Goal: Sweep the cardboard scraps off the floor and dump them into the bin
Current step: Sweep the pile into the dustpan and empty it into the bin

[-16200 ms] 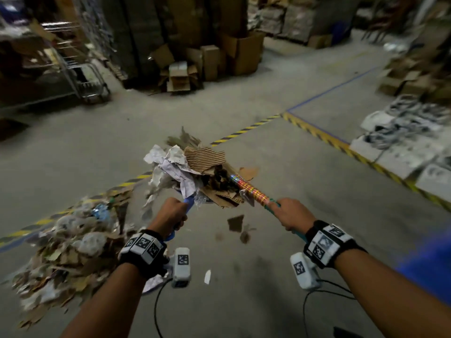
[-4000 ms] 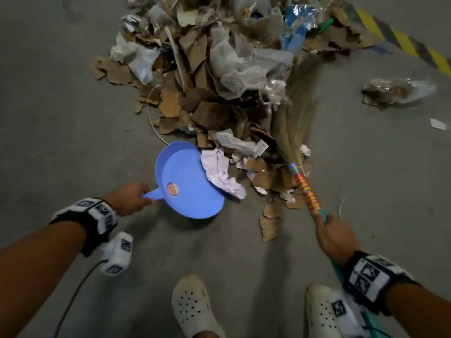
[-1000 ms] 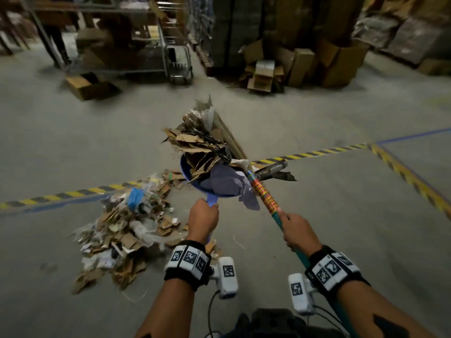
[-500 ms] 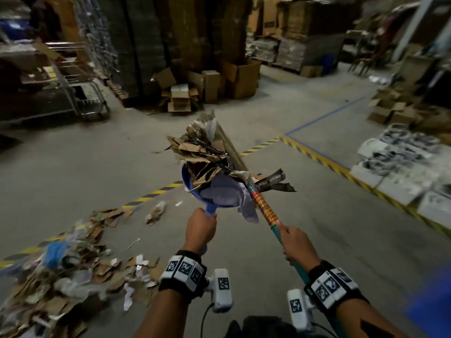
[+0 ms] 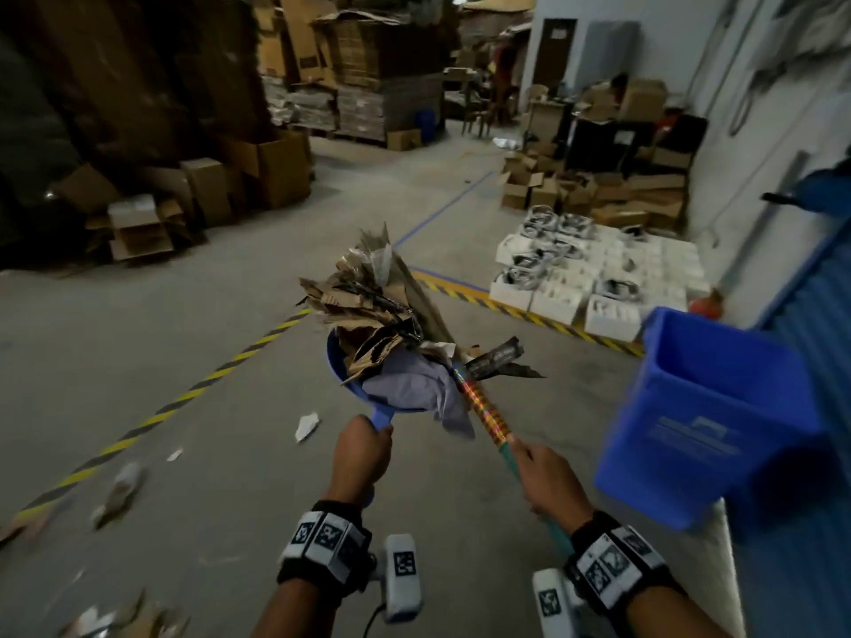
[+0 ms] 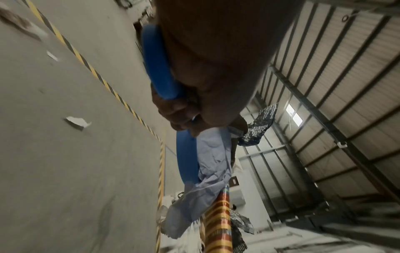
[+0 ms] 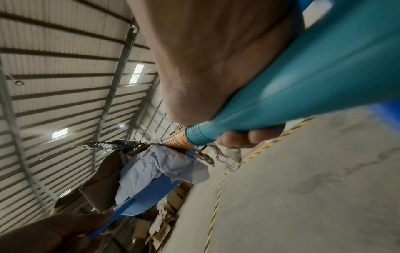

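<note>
The left hand (image 5: 360,458) has its grip closed around the handle of a blue dustpan (image 5: 350,384), held up off the floor and heaped with cardboard scraps (image 5: 354,310), a crumpled pale blue sheet (image 5: 414,393) and a strip of dark printed wrapper (image 5: 495,356). The right hand (image 5: 548,476) has its grip closed around the teal handle of a broom (image 5: 483,409), just below the striped orange and gold binding. The broom's bristles lie across the top of the load, pressing against the scraps in the pan. The blue bin (image 5: 718,416) stands open to the right of the broom, near the right hand and beside a blue wall. On the concrete floor (image 5: 184,315), left of the dustpan, a few paper scraps (image 5: 306,425) lie near the yellow and black hazard tape (image 5: 193,393). Stacked cardboard boxes (image 5: 258,177) and white trays of parts (image 5: 594,274) fill the background.
</note>
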{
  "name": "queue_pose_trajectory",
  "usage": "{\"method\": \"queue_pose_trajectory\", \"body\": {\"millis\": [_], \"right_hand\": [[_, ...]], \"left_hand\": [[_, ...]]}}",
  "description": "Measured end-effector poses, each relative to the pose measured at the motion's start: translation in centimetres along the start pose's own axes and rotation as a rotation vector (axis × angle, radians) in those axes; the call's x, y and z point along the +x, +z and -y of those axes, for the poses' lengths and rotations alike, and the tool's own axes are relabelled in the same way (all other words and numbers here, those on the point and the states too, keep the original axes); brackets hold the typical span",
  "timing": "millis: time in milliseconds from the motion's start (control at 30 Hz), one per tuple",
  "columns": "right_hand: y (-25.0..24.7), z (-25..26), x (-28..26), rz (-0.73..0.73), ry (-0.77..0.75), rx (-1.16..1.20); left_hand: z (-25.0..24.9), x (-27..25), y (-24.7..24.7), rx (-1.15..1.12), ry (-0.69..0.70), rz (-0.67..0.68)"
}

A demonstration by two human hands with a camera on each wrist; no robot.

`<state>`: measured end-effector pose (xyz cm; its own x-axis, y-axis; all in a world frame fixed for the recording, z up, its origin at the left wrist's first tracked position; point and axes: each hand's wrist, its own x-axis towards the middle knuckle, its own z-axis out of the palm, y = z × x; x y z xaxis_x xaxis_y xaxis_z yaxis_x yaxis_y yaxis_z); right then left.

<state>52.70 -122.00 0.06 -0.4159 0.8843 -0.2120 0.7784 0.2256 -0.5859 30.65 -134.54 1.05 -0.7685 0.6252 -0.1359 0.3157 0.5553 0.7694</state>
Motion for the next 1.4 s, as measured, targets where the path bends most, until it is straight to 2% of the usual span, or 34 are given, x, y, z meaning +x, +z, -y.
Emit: {"method": "queue_pose_trajectory", "body": {"millis": [133, 233, 367, 400, 433, 467, 533, 600, 667, 733, 767, 800, 900, 967, 1000, 1033, 1067, 1100, 1133, 1167, 1200, 1233, 1267, 1300, 1367, 1400], "right_hand": [[-3.4, -4.5, 0.4, -0.069, 0.105, -0.007], [-5.9, -7.2, 0.6, -0.128, 0.186, 0.076], [-9.3, -11.4, 2.8, -0.164, 0.205, -0.069], [-10.3, -12.2, 3.4, -0.087, 0.244, -0.099], [-10.9, -13.7, 4.8, -0.075, 0.288, -0.116], [-11.5, -15.1, 6.0, -0.1, 0.331, -0.047], [-13.2, -16.3, 7.3, -0.25, 0.317, 0.089], [-15.0, -18.5, 9.5, -0.308, 0.404, 0.255], [-17.1, -20.3, 11.8, -0.388, 0.431, 0.235], [-18.9, -22.8, 14.1, -0.401, 0.437, 0.128], [-19.8, -23.1, 15.0, -0.418, 0.496, 0.172], [-20.6, -23.1, 15.6, -0.408, 0.47, 0.074], [-22.8, -25.4, 18.2, -0.477, 0.539, 0.232], [-24.5, -26.7, 19.8, -0.54, 0.512, 0.284], [-25.4, -26.9, 20.5, -0.482, 0.58, 0.32], [-26.3, -27.9, 21.4, -0.502, 0.644, 0.39], [-26.9, -29.6, 22.5, -0.384, 0.624, 0.435], [-27.9, -31.2, 23.1, -0.348, 0.597, 0.349], [-28.2, -32.6, 23.8, -0.437, 0.456, 0.239], [-28.7, -33.7, 24.7, -0.411, 0.526, 0.249], [-30.2, -33.8, 25.2, -0.209, 0.686, 0.333], [-31.2, -34.7, 26.2, -0.217, 0.629, 0.281], [-30.9, -36.9, 27.6, -0.431, 0.52, 0.183], [-31.4, -38.4, 28.5, -0.551, 0.548, 0.22], [-32.8, -41.1, 30.3, -0.594, 0.545, 0.264], [-33.2, -43.0, 31.4, -0.545, 0.56, 0.288]], "left_hand": [[-4.5, 0.7, 5.2, 0.025, 0.065, 0.103], [-7.8, 1.7, 9.3, 0.05, 0.119, 0.17], [-12.2, 3.9, 15.1, 0.082, 0.19, 0.262], [-13.3, 4.5, 16.6, 0.073, 0.203, 0.283], [-14.3, 5.2, 18.2, 0.052, 0.205, 0.307], [-15.5, 6.1, 20.1, 0.039, 0.214, 0.335], [-17.7, 7.4, 22.9, 0.061, 0.247, 0.369], [-20.6, 9.0, 26.6, 0.089, 0.29, 0.411], [-23.6, 10.5, 29.7, 0.129, 0.321, 0.447], [-26.5, 12.0, 32.7, 0.15, 0.361, 0.477], [-27.8, 12.8, 34.1, 0.155, 0.381, 0.493], [-29.1, 13.5, 35.4, 0.155, 0.394, 0.511], [-32.9, 15.0, 38.8, 0.176, 0.434, 0.555], [-35.1, 15.5, 40.9, 0.162, 0.444, 0.578], [-36.2, 15.8, 42.0, 0.147, 0.451, 0.585], [-37.3, 15.9, 43.0, 0.133, 0.462, 0.593], [-38.4, 16.2, 44.2, 0.126, 0.471, 0.599], [-39.4, 16.3, 45.4, 0.125, 0.477, 0.603], [-40.3, 16.5, 46.7, 0.131, 0.485, 0.603], [-41.3, 16.6, 48.1, 0.137, 0.489, 0.603], [-42.1, 16.8, 49.6, 0.144, 0.495, 0.602], [-42.9, 17.1, 51.1, 0.149, 0.497, 0.6], [-43.7, 17.4, 52.7, 0.154, 0.498, 0.602], [-44.4, 17.7, 54.3, 0.151, 0.49, 0.61], [-45.6, 18.3, 58.0, 0.131, 0.476, 0.62], [-45.9, 18.5, 60.0, 0.144, 0.482, 0.624]]}}
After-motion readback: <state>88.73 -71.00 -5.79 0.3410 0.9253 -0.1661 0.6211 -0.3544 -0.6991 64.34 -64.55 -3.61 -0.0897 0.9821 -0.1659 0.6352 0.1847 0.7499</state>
